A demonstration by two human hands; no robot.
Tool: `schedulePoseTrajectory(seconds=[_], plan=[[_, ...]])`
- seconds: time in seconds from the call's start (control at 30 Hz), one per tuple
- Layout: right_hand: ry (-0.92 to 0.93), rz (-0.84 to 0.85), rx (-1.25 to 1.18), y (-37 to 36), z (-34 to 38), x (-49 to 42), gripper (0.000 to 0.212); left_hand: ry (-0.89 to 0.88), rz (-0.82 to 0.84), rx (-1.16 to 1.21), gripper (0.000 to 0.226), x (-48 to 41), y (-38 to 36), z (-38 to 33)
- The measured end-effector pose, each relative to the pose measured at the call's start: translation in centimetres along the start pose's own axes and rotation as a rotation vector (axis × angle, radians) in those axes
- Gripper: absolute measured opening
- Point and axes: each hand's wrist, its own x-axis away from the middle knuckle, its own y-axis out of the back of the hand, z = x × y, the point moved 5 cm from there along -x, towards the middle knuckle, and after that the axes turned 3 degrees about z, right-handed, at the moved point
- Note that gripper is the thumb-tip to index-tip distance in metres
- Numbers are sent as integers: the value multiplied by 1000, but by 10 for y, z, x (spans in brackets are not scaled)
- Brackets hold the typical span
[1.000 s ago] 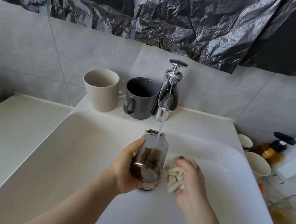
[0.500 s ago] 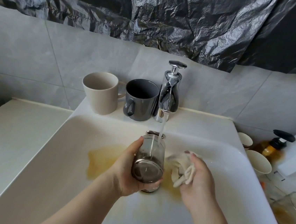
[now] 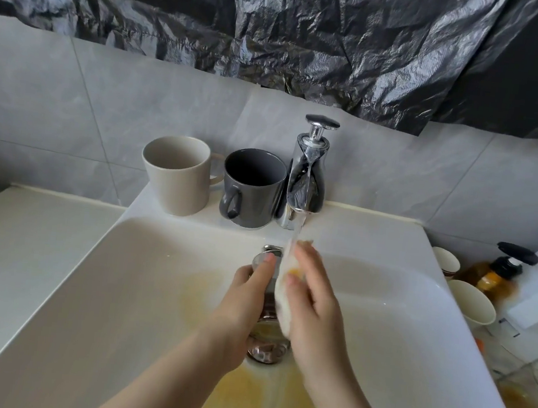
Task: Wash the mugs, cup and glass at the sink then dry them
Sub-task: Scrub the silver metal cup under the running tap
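Near edge of sink (image 3: 119,287): brown-yellow stain (image 3: 241,393) spread over the basin floor, running up to the drain (image 3: 267,351).

Just above the drain, both hands meet mid-basin. Left hand (image 3: 240,310): fingers and thumb curled round the glass (image 3: 268,303), firm grip from the left side. The glass is held over the drain and mostly hidden between the hands; can't tell its exact tilt. Right hand (image 3: 316,311): thumb and fingers clamp a pale wet cloth (image 3: 283,291) and press it against the glass's right side. Yellowish spot on the cloth.

Water (image 3: 297,233) runs from the tap (image 3: 306,181) onto the top of the cloth, by the right fingertips.

Right of the sink: second glass (image 3: 529,397) with a brown residue, then paper cups (image 3: 476,305), then an amber soap bottle (image 3: 492,280) with a black pump.

Back ledge: grey mug (image 3: 252,192) just beside the tap, handle facing front. Beige mug (image 3: 177,177) to its left, close by, upright. Pale counter (image 3: 24,244) at left.

Behind, on the tiled wall: crumpled black plastic sheet (image 3: 280,22).
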Motion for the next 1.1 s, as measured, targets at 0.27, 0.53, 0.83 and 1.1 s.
schedulePoseTrajectory(seconds=[0.27, 0.53, 0.83, 1.1], plan=[[-15, 65, -183, -7, 10, -2, 47, -60, -91, 51, 44, 1, 0, -27], [12, 95, -33, -15, 1, -5, 37, -116, -119, 65, 38, 5, 7, -23], [7, 23, -114, -10, -1, -14, 36, -178, -107, -11, 28, 12, 7, -33], [-8, 16, -199, -12, 6, -9, 39, -195, -94, -9, 26, 16, 4, -30]])
